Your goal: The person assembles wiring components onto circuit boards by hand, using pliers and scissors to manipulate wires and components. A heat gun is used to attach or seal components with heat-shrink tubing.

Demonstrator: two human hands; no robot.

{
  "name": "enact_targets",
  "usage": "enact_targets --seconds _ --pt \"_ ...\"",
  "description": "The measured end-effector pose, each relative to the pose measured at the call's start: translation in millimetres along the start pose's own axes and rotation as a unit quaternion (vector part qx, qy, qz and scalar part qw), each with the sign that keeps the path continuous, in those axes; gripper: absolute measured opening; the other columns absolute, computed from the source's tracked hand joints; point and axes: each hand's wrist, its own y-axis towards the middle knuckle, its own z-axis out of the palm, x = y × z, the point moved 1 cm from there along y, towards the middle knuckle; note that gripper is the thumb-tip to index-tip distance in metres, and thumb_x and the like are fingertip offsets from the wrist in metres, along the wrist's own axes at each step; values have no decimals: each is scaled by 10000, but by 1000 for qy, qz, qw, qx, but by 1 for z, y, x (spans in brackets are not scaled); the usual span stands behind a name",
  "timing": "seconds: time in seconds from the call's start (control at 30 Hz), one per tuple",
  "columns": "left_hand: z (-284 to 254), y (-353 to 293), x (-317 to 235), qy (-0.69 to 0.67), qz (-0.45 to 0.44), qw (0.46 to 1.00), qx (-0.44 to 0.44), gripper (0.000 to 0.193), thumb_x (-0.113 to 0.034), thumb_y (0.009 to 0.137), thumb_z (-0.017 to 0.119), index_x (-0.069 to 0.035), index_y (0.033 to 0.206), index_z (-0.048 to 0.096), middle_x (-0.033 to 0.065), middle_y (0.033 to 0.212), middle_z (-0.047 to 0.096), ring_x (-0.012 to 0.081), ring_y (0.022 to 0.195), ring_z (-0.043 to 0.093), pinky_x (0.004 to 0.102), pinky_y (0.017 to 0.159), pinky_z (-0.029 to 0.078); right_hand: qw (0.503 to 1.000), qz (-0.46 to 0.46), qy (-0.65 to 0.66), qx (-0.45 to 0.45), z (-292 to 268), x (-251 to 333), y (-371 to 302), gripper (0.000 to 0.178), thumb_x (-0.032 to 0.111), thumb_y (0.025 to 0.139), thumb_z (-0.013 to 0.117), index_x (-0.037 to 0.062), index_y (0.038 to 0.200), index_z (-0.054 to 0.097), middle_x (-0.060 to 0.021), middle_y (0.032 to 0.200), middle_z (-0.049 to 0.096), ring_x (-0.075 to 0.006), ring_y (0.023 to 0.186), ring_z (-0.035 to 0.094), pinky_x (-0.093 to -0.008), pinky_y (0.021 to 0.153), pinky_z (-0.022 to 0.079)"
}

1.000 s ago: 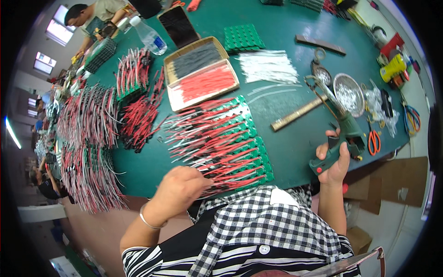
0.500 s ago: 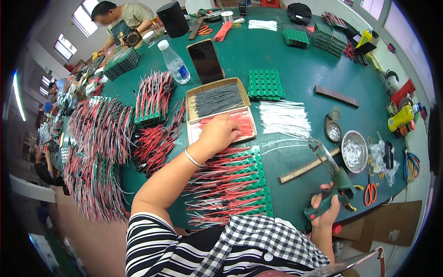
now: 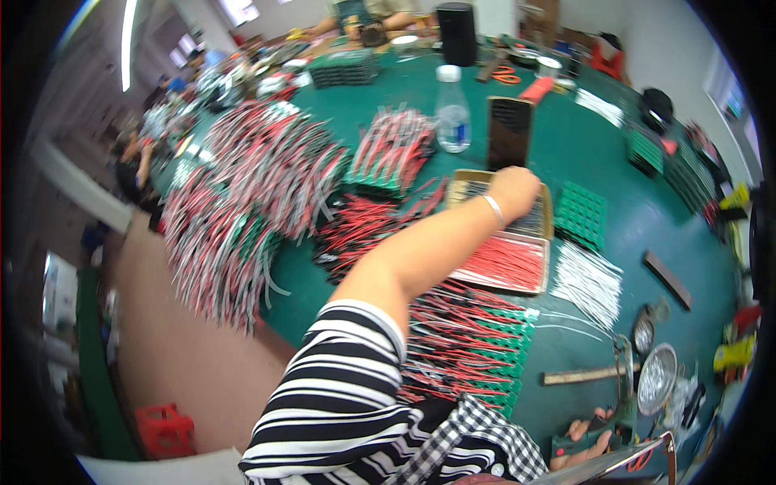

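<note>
My left hand (image 3: 516, 192) is over the black wires (image 3: 529, 225) in the far part of a shallow cardboard box (image 3: 549, 212). Its fingers point down and are hidden, so what they hold cannot be made out. Red wires (image 3: 505, 265) fill the near part of the box. At the lower right, my right hand (image 3: 596, 443) is wrapped round a green pistol-grip soldering gun (image 3: 624, 420), partly cut off by a clear edge in front. Nearer me lies a green tray (image 3: 517, 356) covered with rows of red and black wires.
Bundles of red and white wires (image 3: 259, 170) are piled at the left. A bottle (image 3: 453, 113) and an upright phone (image 3: 509, 133) stand behind the box. White wires (image 3: 588, 284), a green tray (image 3: 580, 214), a wooden stick (image 3: 588, 375) and a metal bowl (image 3: 657, 380) lie at right.
My left hand has moved from the red wires to the black ones farther back. My view has swung left, shifting the table rightward. The soldering gun is still in my right hand.
</note>
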Motion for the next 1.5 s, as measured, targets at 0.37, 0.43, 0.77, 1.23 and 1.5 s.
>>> enact_targets --seconds 0.37,0.43,0.77,1.23,1.5 --pt "11 -16 9 -97 -65 990 -75 89 -124 734 637 -60 765 690 137 868 624 325 856 599 409 742 495 984 160 68 45 -36 5 9 466 401 894 510 71 1222 485 -89 1128 571 -225 1029 537 -413 902 426" --pt "5 -18 4 -135 -80 985 -69 90 -146 740 650 -76 767 698 123 875 626 316 869 591 416 758 477 980 169 93 42 -52 3 13 472 405 886 520 75 1222 486 -87 1122 574 -226 1022 542 -415 893 432" --pt "-20 -28 -6 55 -90 994 -9 108 -239 715 681 -146 760 714 38 812 655 229 878 572 383 748 361 989 137 -47 16 -46 0 17 536 487 854 530 93 1216 493 -79 1066 595 -210 936 564 -382 824 466" --pt "-34 -50 -21 8 115 989 -88 88 -66 707 587 -68 765 653 140 767 628 324 800 624 428 698 495 1000 20 12 -4 3 1 -3 389 281 963 422 20 1251 407 -126 1174 549 -106 569 451 -264 560 397" --pt "-101 -149 -112 -319 155 887 295 200 -178 789 673 -63 951 691 127 829 672 255 732 651 337 681 506 972 -75 -175 135 82 20 14 373 194 857 548 -41 1145 516 -156 1033 610 -181 588 567 -301 548 470"
